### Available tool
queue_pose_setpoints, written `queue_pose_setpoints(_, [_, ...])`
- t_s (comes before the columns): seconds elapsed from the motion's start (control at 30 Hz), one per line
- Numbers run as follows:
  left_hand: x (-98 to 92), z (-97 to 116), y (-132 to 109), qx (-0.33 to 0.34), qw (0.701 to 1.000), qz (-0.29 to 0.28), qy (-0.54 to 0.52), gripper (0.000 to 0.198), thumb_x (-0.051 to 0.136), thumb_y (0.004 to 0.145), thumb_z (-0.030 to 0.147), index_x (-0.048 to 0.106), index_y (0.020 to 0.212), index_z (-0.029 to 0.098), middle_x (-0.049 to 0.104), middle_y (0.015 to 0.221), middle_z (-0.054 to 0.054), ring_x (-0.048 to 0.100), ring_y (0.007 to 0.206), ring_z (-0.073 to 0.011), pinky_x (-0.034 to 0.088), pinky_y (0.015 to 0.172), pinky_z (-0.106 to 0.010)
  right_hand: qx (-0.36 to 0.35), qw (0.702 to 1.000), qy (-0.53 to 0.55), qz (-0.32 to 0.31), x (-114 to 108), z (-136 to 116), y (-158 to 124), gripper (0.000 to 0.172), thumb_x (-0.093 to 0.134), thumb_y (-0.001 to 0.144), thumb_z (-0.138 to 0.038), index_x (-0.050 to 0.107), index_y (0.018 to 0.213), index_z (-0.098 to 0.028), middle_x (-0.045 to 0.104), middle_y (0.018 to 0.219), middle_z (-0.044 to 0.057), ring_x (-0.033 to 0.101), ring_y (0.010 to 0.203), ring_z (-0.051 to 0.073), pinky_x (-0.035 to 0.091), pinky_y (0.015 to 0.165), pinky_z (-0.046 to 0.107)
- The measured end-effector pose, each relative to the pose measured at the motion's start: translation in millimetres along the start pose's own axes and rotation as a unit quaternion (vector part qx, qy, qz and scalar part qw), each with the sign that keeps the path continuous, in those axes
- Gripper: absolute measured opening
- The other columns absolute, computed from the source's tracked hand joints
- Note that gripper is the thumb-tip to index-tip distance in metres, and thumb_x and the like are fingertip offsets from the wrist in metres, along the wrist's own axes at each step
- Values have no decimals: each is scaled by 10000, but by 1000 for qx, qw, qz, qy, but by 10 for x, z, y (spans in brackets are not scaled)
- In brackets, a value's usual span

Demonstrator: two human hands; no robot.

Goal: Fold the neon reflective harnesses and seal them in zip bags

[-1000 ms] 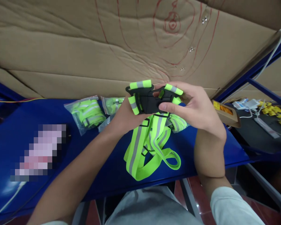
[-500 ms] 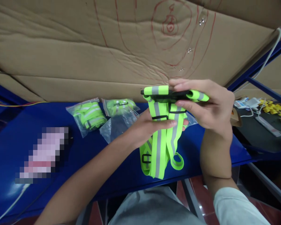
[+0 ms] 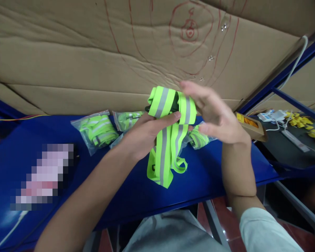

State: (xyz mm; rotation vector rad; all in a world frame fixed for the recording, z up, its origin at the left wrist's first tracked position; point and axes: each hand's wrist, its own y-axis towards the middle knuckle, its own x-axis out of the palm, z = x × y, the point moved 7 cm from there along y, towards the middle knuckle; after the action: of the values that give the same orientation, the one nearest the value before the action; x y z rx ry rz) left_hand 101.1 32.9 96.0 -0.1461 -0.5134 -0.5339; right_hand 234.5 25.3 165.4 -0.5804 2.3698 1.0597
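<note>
A neon-yellow reflective strap (image 3: 163, 154) with a grey stripe and black buckle parts hangs folded over my left hand (image 3: 147, 134). That hand is closed around it, thumb pressed across the front near the black buckle (image 3: 175, 102). Loose loops dangle below, over the table. To the right of the strap is my right hand (image 3: 216, 113), slightly blurred, its fingers and thumb spread apart. Its fingertips are close to the strap's upper right loop; whether they touch it I cannot tell.
Clear bags of similar straps lie behind my hands: one at the left (image 3: 98, 131), a second (image 3: 127, 119), another at the right (image 3: 198, 137). On the blue table (image 3: 94, 189) a pixelated object (image 3: 43, 175) has a white cable. A small cardboard box (image 3: 252, 126) stands right; cardboard (image 3: 68, 66) walls the back.
My right hand has let go of the buckle end and opened to the right. The strap's top now folds over my left hand, which has shifted slightly left and up.
</note>
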Motion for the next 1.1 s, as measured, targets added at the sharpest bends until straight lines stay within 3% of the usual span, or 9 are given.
queue_pose_setpoints(0.1, [-29, -13, 39, 26, 999, -4, 29, 372, 870, 769, 290, 752, 1095, 154, 787, 1105, -93, 763, 1007, -334, 637, 879, -445, 62, 995, 51, 65, -39, 200, 10, 560, 705, 896, -576, 600, 1371, -298, 554, 1516, 42, 477, 1466, 263, 452, 1196, 407])
queue_pose_setpoints(0.27, [-78, -81, 127, 24, 998, -55, 24, 431, 870, 756, 212, 739, 1166, 187, 762, 1212, -94, 724, 1134, -337, 593, 989, -461, 100, 990, 29, 92, 35, 147, -2, 383, 829, 828, -402, 719, 1156, -237, 735, 1112, 33, 720, 1021, 236, 653, 788, 355])
queue_pose_setpoints(0.43, [22, -183, 117, -69, 978, -196, 16, 398, 867, 772, 307, 756, 1109, 128, 787, 1091, -155, 755, 1041, -342, 606, 942, -450, -2, 978, -109, 178, -50, -145, -52, 227, 684, 949, -244, 740, 1155, -321, 736, 1204, 9, 689, 1158, 243, 578, 1054, 439])
queue_pose_setpoints(0.6, [-9, -10, 106, -16, 984, -174, -12, 579, 796, 763, 646, 777, 1051, 143, 796, 1051, -121, 773, 957, -305, 645, 853, -388, -69, 966, -242, 61, 152, -120, 2, 411, 468, 999, -159, 640, 1348, -292, 626, 1443, 13, 552, 1395, 267, 396, 1227, 531])
queue_pose_setpoints(0.7, [-167, 78, 94, -13, 996, -90, 19, 401, 807, 825, 484, 761, 1071, 171, 802, 1024, -88, 783, 918, -276, 655, 818, -371, -40, 977, -200, -65, 278, -78, -4, 547, 423, 994, -144, 421, 1541, -167, 346, 1674, 98, 222, 1599, 263, 196, 1317, 528])
queue_pose_setpoints(0.77, [-221, 130, 64, -15, 995, -79, 54, 317, 827, 827, 328, 754, 1099, 184, 797, 1074, -88, 779, 962, -293, 655, 835, -386, -20, 989, -112, -95, 248, -84, -33, 577, 436, 1024, -212, 325, 1590, -199, 257, 1715, 74, 111, 1621, 234, 157, 1330, 487])
queue_pose_setpoints(0.93, [-204, 177, 41, 9, 989, -114, 92, 404, 833, 781, 169, 743, 1174, 177, 762, 1210, -110, 733, 1109, -353, 621, 955, -440, 33, 997, 6, 68, -96, 69, -39, 605, 594, 977, -557, 444, 1500, -292, 421, 1632, 67, 378, 1532, 245, 370, 1253, 440])
queue_pose_setpoints(1.03, [-177, 56, 81, -17, 990, -119, 74, 417, 845, 752, 160, 739, 1155, 157, 776, 1158, -124, 726, 1115, -380, 614, 958, -495, 86, 994, 3, 62, 17, 203, -13, 507, 694, 910, -564, 627, 1275, -219, 679, 1305, 81, 639, 1257, 258, 573, 1045, 433])
queue_pose_setpoints(1.1, [-166, 13, 110, -10, 993, -107, 46, 412, 849, 741, 179, 741, 1138, 152, 783, 1128, -121, 721, 1125, -381, 608, 970, -522, 102, 990, 3, 93, 93, 210, -6, 410, 678, 923, -555, 669, 1166, -224, 719, 1104, 49, 704, 1077, 235, 637, 876, 379])
